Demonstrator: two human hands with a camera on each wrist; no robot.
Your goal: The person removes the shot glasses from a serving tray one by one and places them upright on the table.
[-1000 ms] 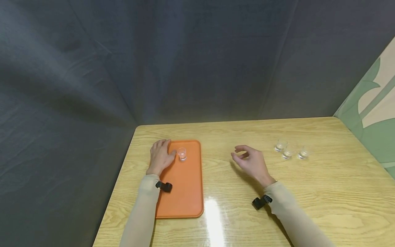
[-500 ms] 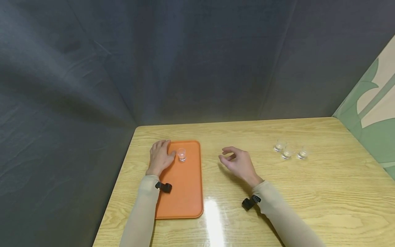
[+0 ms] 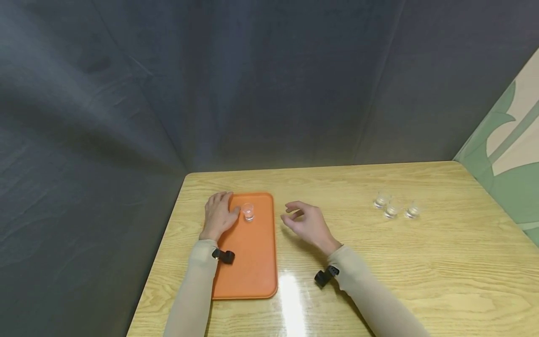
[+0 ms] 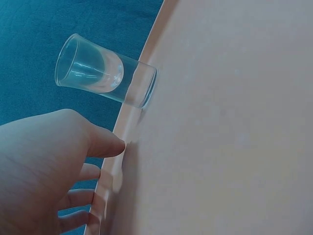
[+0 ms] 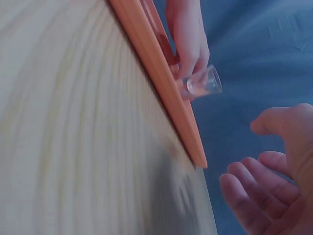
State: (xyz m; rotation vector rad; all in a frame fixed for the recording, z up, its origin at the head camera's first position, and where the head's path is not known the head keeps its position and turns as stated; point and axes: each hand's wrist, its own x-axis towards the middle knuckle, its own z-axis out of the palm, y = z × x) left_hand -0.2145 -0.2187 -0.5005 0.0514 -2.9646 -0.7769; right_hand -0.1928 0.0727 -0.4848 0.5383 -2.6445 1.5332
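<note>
An orange tray (image 3: 250,262) lies on the table, with one clear shot glass (image 3: 248,212) standing upright near its far end. My left hand (image 3: 219,216) rests at the tray's far left corner, its fingers relaxed along the rim. Its thumb points toward the glass but stays apart from it, as the left wrist view shows beside the shot glass (image 4: 98,73). Just right of the tray, my right hand (image 3: 309,225) hovers above the table with fingers loosely bent. Nothing lies between thumb and fingers of the right hand (image 5: 274,171) in the right wrist view.
Three more clear shot glasses (image 3: 390,210) stand grouped on the right side of the wooden table (image 3: 421,271). A dark curtain (image 3: 269,93) hangs along the back and left. Patterned green and cream fabric (image 3: 513,154) borders the right.
My right hand has moved left across the table, from midway toward the three glasses to beside the tray. The left hand, tray and glasses have stayed put.
</note>
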